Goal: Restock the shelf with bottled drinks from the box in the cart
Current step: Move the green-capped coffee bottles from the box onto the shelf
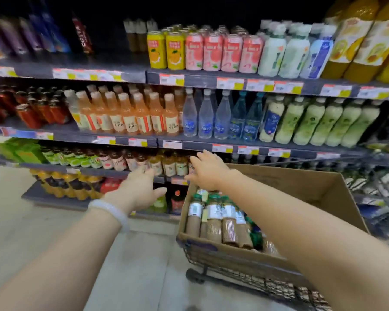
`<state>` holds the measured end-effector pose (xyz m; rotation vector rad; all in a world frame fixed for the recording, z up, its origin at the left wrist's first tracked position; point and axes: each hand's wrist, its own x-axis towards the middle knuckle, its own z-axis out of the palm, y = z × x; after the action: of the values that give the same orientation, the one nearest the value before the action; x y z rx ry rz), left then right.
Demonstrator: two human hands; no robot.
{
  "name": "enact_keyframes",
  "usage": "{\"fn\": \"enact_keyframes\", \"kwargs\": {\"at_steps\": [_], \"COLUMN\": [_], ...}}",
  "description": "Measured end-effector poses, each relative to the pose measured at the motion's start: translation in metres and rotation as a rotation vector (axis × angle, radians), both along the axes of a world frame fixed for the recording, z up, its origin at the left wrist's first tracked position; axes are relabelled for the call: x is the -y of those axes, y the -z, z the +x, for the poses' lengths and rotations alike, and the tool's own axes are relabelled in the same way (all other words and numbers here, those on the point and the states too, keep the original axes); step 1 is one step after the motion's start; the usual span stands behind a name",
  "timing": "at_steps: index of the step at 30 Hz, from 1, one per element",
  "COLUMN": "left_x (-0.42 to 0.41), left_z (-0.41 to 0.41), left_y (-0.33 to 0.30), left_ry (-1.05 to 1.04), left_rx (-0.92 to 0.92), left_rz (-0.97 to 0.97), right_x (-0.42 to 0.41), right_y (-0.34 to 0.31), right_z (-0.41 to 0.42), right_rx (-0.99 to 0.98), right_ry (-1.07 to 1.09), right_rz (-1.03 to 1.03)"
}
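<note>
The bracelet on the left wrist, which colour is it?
The bracelet is white, seen in the head view.

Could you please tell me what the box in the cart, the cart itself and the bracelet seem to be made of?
Box: brown corrugated cardboard, matte, with folded flaps. Cart: dark metal wire, judging by its thin mesh sides. Bracelet: pale, glossy, translucent-looking beads, perhaps stone or glass; too blurred to say.

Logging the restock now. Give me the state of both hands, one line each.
Left hand: open, fingers spread, holding nothing, reaching toward the shelf.
Right hand: open, fingers extended at the bottles on the shelf, holding nothing.
</note>
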<state>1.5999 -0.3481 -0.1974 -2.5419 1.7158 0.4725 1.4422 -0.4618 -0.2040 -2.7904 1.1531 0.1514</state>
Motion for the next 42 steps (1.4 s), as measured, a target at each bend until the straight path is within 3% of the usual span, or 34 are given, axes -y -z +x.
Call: {"fn": "enact_keyframes", "kwargs": {"at_steps": [8, 19, 24, 30, 36, 39, 42], "left_x": [0.097, 0.14, 0.145, 0.141, 0.144, 0.148, 0.151], "left_z": [0.008, -0.029, -0.056, -0.081, -0.09, -0.087, -0.082], "left_y": [0.056, 0.157, 0.202, 0.24, 0.258, 0.253, 0.246], "left_ry": [0.261, 0.542, 0.376, 0.023, -0.176, -0.204, -0.213], "left_rx": [-0.065, -0.258, -0.435, -0.811, -0.877, -0.841, -0.913], "left_rz": [0.065, 0.332, 0.48, 0.404, 0.347, 0.348, 0.378], "right_x": [0.073, 0.056, 0.031, 0.033, 0.048, 0.047, 0.046], "right_y": [0.069, 0.159, 0.205, 0.232, 0.231, 0.224, 0.215], "right_z": [-0.011, -0.057, -0.068, -0.065, -0.069, -0.071, -0.082], "right_rx": [-0.002, 0.071, 0.199, 0.249, 0.104, 0.213, 0.485], "right_ry": [0.324, 0.812, 0.942, 1.069, 0.982, 0.994, 1.111], "right_rz": [0.164, 0.563, 0.677, 0.597, 0.678, 0.755, 0.918]}}
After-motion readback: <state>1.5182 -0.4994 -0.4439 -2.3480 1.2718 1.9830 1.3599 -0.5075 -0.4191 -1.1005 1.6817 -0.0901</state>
